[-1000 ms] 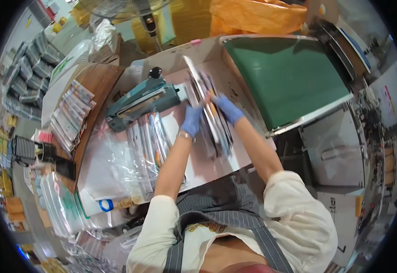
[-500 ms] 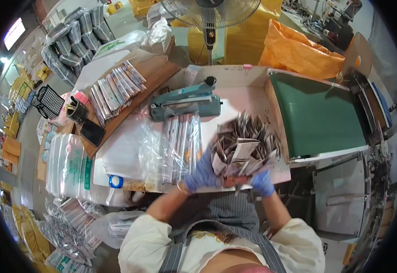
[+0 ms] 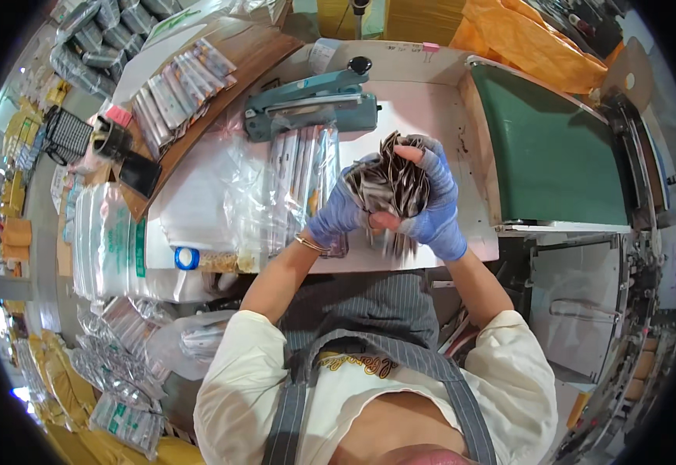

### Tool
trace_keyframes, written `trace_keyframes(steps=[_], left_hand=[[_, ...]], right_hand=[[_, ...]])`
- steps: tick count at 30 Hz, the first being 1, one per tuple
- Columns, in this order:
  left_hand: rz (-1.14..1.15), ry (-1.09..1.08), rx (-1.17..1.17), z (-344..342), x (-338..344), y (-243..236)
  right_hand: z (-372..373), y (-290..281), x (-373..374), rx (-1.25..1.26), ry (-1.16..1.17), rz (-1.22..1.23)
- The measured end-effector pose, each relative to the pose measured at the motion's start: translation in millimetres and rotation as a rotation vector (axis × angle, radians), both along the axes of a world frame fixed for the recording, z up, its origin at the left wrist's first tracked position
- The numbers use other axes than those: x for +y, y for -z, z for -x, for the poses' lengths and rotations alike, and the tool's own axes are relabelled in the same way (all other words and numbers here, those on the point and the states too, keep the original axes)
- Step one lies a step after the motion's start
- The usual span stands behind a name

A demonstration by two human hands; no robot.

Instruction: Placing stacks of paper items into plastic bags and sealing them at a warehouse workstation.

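Note:
A thick bunch of folded, brown-and-white flat paper pieces (image 3: 391, 184) is squeezed between my two hands over the front of the white worktable (image 3: 431, 101). My left hand (image 3: 336, 215), in a blue-purple glove with bare fingertips, closes round its left side. From the right, my right hand (image 3: 440, 203), gloved the same way, wraps its fingers over the top of the bunch. The lower ends of some pieces are blurred. Left of the bunch lies a row of clear-wrapped flat packets (image 3: 301, 167). Behind them stands a teal hand-lever bag sealer (image 3: 315, 108).
More packets (image 3: 179, 97) lie on a wooden board (image 3: 222, 93) at the left, near a phone (image 3: 139, 175) and a pen cup (image 3: 112, 141). Clear plastic bags (image 3: 109, 240) and a blue tape roll (image 3: 186, 258) sit along the front. A green-topped conveyor (image 3: 547, 147) borders the right.
The bunch was fanned out loosely and is now pressed together. My right hand has come up from underneath to its right side and top. The view has tilted downward.

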State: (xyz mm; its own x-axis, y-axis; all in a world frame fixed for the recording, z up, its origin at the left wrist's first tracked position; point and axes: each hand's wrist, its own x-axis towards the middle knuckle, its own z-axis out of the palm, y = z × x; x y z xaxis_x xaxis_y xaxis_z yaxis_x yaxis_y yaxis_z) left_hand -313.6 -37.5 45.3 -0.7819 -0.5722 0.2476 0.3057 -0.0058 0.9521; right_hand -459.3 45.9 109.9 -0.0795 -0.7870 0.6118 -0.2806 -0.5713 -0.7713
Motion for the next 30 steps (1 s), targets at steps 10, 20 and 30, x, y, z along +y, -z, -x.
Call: trace_keyframes(steps=[10,20,30], left_hand=[[-0.522,-0.818,-0.014,-78,139,50],[1.275,-1.114,-0.971,-212,74,77],[1.178,-0.704,-0.614,-141,138,11]], right_hand=[[-56,75,-5,-0.739,-0.705,-1.007],[-171,106,-45,-0.515,-0.821,-0.960],[-82,147,77,-0.438,-0.293,-0.769]])
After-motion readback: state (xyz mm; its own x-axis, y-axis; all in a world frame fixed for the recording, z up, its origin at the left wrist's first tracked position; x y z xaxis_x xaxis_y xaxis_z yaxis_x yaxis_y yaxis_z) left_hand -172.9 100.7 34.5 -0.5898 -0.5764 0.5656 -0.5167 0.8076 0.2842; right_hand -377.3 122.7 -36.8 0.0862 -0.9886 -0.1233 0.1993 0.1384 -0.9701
